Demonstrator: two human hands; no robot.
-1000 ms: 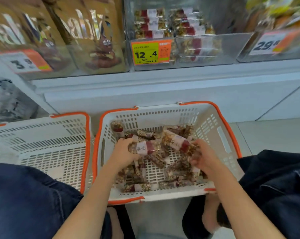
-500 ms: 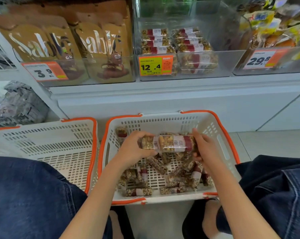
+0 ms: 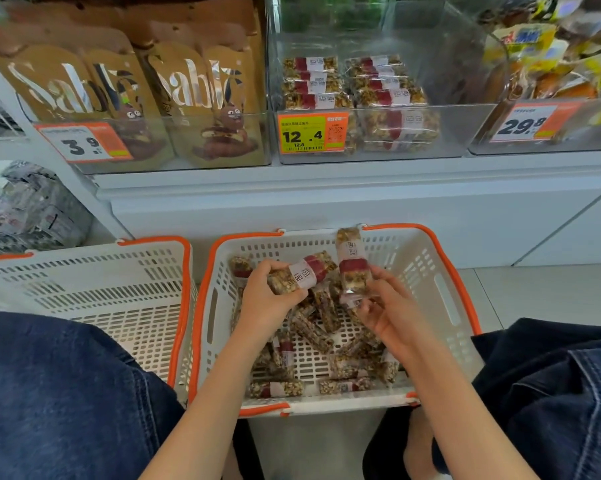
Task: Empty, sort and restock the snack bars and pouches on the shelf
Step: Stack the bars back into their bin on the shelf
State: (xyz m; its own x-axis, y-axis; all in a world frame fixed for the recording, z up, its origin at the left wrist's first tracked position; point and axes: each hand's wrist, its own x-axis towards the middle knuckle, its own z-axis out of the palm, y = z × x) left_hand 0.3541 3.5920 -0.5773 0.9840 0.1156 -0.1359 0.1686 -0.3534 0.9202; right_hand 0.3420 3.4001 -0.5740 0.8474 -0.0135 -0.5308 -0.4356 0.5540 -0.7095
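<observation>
Right hand (image 3: 389, 306) apparently upended its bar (image 3: 352, 263).

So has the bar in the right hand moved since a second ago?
Yes. The bar in the right hand has lifted and turned upright, its top now reaching the basket's far rim.

Clear-wrapped nut bars with a red band and white label lie loose and criss-crossed in the white, orange-rimmed basket (image 3: 441, 258): the heap of bars (image 3: 321, 355) covers its slotted floor. One bar (image 3: 304, 276) is raised above the heap, lying slantwise; a second bar (image 3: 352, 263) stands nearly upright beside it, perhaps with another behind it. On the shelf, stacked bars (image 3: 354, 95) fill a clear bin in two piles. To the left stand brown Sablé pouches (image 3: 146, 98).
</observation>
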